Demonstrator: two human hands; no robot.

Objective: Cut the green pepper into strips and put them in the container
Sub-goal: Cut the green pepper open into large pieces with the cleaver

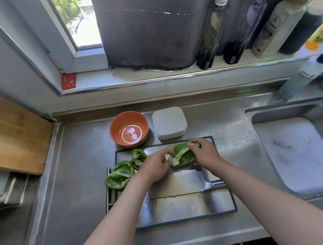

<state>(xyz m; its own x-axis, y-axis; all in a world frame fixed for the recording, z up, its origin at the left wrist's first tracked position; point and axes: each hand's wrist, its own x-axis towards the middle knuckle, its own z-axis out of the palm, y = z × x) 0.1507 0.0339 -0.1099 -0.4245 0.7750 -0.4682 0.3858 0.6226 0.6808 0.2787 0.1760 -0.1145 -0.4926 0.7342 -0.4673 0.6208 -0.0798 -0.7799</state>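
A green pepper half (183,154) lies open side up at the back of the steel cutting board (187,208). My right hand (204,153) grips its right end. My left hand (157,165) pinches the pale core and seeds at its left end. Two more pepper pieces (120,174) (138,155) lie at the board's left edge. A cleaver (182,183) lies flat on the board under my wrists, handle to the right. A white lidded container (170,123) stands behind the board.
An orange bowl (129,129) sits left of the container. To the right is a sink (302,153) with a white liner. A wooden board (5,133) leans at the left. Bottles (214,28) line the window sill; a dish-soap bottle (305,76) stands by the sink.
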